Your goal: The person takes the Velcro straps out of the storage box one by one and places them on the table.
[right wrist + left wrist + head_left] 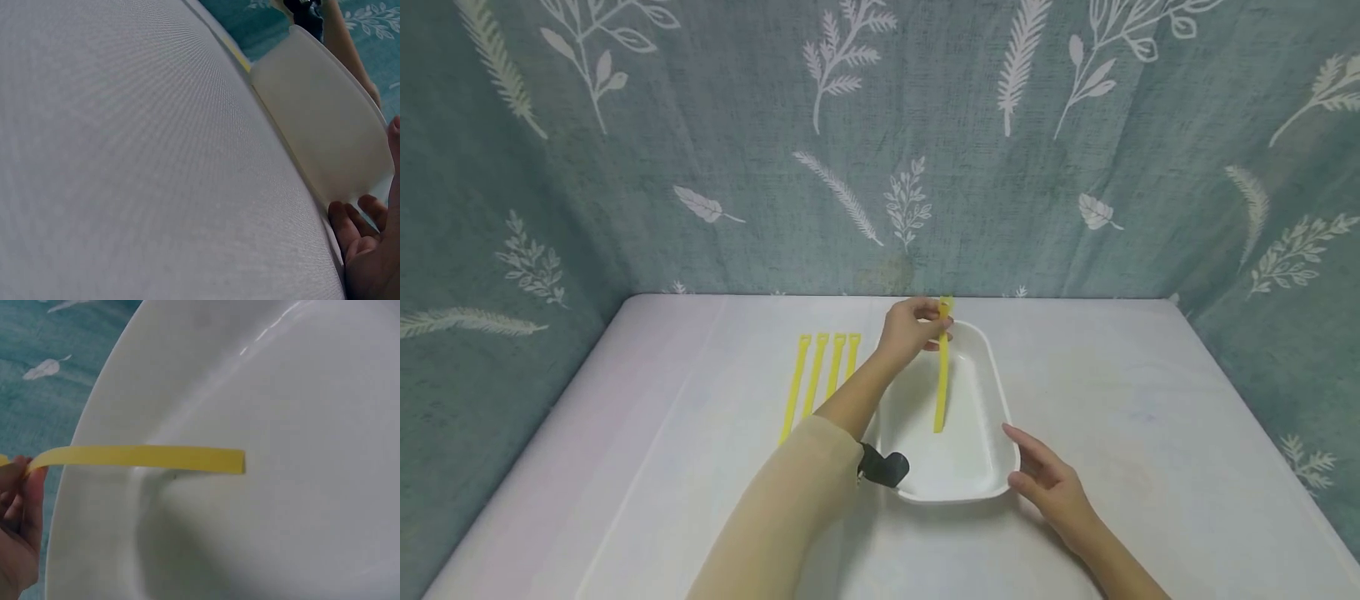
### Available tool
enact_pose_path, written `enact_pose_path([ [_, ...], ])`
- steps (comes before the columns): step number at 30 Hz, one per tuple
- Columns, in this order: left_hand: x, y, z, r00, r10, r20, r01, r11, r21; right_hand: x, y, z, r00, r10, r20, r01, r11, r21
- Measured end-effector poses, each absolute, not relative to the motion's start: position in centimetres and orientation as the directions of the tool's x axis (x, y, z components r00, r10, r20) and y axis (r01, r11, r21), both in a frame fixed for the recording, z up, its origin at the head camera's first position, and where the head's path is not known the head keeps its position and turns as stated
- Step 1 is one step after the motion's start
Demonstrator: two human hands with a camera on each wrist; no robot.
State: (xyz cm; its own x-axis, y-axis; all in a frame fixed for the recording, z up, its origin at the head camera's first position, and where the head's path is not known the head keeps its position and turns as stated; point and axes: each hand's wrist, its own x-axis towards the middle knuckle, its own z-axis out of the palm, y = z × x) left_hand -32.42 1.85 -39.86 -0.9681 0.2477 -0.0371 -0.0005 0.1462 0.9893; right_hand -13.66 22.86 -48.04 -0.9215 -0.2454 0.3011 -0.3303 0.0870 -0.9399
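A yellow strip (pixel 942 383) with a wider, notched upper end is pinched in my left hand (pixel 912 329), over the far end of a white basin (pixel 992 367). In the left wrist view the yellow strip (pixel 144 457) runs from the fingertips across the basin's wall (pixel 94 519), its flat free end over the inside. My right hand (pixel 1052 487) touches the basin's near right corner with fairly straight fingers and thumb. From the right wrist, the hand's fingers (pixel 347 228) show against the lower part of the basin's outer wall (pixel 325 119).
Several similar yellow strips (pixel 795 387) lie side by side on the white table (pixel 700 483), left of the basin; my left forearm partly covers them. A black wrist camera (pixel 883 467) overhangs the basin's near left corner. Green leaf-patterned cloth (pixel 737 150) stands behind the table.
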Motion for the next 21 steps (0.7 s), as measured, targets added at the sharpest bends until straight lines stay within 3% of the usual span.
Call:
enact_pose_path([
  [21, -32.2, -0.5, -36.6, -0.964, 0.264, 0.002, 0.015, 0.046, 0.999, -13.6, 22.9, -47.9, -0.926, -0.260, 0.274, -0.305, 0.088, -0.948],
])
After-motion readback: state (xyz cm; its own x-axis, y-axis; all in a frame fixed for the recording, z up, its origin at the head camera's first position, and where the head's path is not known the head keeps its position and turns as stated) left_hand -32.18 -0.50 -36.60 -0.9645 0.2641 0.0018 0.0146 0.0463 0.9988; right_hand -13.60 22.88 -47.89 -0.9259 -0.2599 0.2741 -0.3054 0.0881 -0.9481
